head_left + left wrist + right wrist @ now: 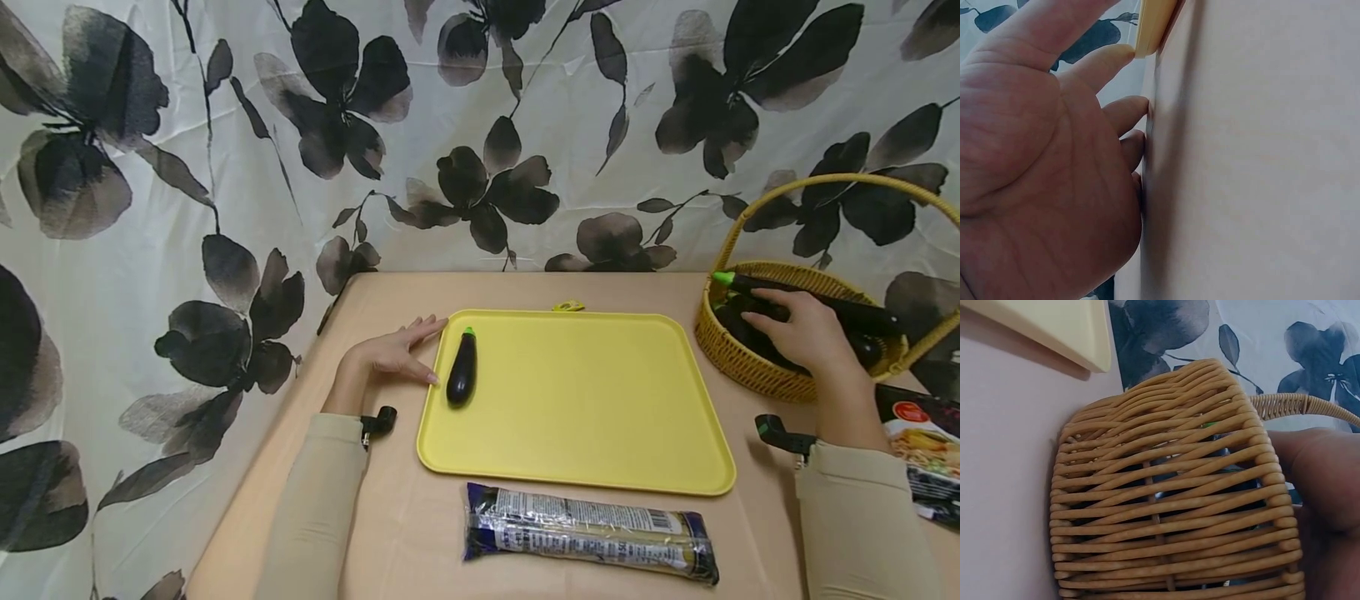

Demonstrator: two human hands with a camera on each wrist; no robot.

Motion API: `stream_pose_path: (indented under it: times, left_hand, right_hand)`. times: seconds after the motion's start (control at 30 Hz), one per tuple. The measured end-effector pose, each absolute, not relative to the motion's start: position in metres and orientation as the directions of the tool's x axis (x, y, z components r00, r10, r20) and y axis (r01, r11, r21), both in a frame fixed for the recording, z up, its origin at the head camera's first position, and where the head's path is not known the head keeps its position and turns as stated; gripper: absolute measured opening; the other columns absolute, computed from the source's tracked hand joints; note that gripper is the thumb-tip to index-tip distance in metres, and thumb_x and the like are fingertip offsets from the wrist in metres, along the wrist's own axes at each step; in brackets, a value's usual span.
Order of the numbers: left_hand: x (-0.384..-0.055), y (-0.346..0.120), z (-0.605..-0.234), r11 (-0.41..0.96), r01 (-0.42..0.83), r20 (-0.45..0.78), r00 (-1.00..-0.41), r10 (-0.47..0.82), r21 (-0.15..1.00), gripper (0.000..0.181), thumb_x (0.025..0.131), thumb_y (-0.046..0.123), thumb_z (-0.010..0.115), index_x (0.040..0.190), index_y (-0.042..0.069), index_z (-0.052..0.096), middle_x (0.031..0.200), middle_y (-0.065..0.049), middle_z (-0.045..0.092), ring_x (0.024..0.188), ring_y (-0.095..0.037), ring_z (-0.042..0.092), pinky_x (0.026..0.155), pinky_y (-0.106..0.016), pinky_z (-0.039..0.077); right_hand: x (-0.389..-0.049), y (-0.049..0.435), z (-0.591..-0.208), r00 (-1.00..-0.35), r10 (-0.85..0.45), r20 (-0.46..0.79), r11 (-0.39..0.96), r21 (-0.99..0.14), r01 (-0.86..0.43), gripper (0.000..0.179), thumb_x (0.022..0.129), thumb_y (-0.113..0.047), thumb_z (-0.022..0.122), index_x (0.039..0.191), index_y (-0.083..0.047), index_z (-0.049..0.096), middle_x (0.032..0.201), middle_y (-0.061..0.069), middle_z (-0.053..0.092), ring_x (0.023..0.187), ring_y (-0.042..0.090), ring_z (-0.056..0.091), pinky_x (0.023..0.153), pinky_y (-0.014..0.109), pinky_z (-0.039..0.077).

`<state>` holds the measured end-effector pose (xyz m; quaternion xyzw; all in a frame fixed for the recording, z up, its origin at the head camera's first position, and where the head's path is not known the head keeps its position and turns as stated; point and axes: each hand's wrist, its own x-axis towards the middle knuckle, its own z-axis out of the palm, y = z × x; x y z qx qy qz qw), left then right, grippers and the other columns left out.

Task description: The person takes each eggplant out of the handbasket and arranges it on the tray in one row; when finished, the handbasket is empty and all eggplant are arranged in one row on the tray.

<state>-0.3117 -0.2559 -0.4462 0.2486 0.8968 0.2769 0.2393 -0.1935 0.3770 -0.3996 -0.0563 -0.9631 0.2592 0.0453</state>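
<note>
Head view: left hand [392, 352] spread wide, fingertips at the yellow tray [585, 400]'s left rim, probably steadying it. Small eggplant [462, 371] lies on the tray beside that rim. Wicker basket [738, 368] sits right of the tray, likely for easy right-side reach. Right hand [804, 331] reaches over it, at the long eggplant [862, 314]; can't tell if gripping.

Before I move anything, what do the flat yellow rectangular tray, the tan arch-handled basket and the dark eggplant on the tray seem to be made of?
Yellow rectangular tray: probably matt plastic; even colour, smoothly moulded rim. Tan woven basket: wicker or plastic imitation, slightly glossy; rounded strands interlace. Dark slim eggplant: glossy, with a pale highlight; real or plastic, I can't tell.
</note>
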Motion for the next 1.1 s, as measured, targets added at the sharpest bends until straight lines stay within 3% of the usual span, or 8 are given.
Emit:
stream_pose_path:
  times: [0.53, 0.9, 1.1]
  left_hand:
    - [-0.312, -0.255, -0.445, 0.723, 0.308, -0.293, -0.763, 0.576, 0.618, 0.123, 0.071, 0.051, 0.094, 0.167, 0.035, 0.020, 0.177, -0.001, 0.001, 0.163, -0.029, -0.012, 0.129, -0.062, -0.007]
    - [-0.313, -0.256, -0.445, 0.736, 0.295, -0.305, -0.769, 0.561, 0.609, 0.123, 0.070, 0.053, 0.094, 0.167, 0.038, 0.020, 0.177, 0.002, 0.000, 0.163, -0.032, -0.013, 0.128, -0.066, -0.007]
    - [-0.312, -0.257, -0.446, 0.732, 0.292, -0.305, -0.769, 0.562, 0.615, 0.123, 0.070, 0.054, 0.094, 0.167, 0.037, 0.020, 0.177, 0.002, 0.000, 0.163, -0.030, -0.013, 0.128, -0.064, -0.007]
  right_hand:
    - [-0.192, 0.378, -0.398, -0.994, 0.105, -0.009, 0.894, -0.438, 0.098, 0.068, 0.108, -0.048, 0.051, 0.147, 0.008, 0.048, 0.148, 0.045, 0.037, 0.136, 0.067, 0.029, 0.107, 0.083, 0.026]
    - [-0.186, 0.385, -0.387, -0.991, 0.075, -0.110, 0.896, -0.428, 0.116, 0.066, 0.107, -0.044, 0.052, 0.153, 0.001, 0.041, 0.150, 0.046, 0.033, 0.132, 0.070, 0.030, 0.103, 0.085, 0.029]
    - [-0.186, 0.386, -0.387, -0.993, 0.066, -0.096, 0.887, -0.450, 0.102, 0.067, 0.108, -0.050, 0.048, 0.151, 0.001, 0.044, 0.151, 0.046, 0.032, 0.133, 0.069, 0.030, 0.103, 0.085, 0.028]
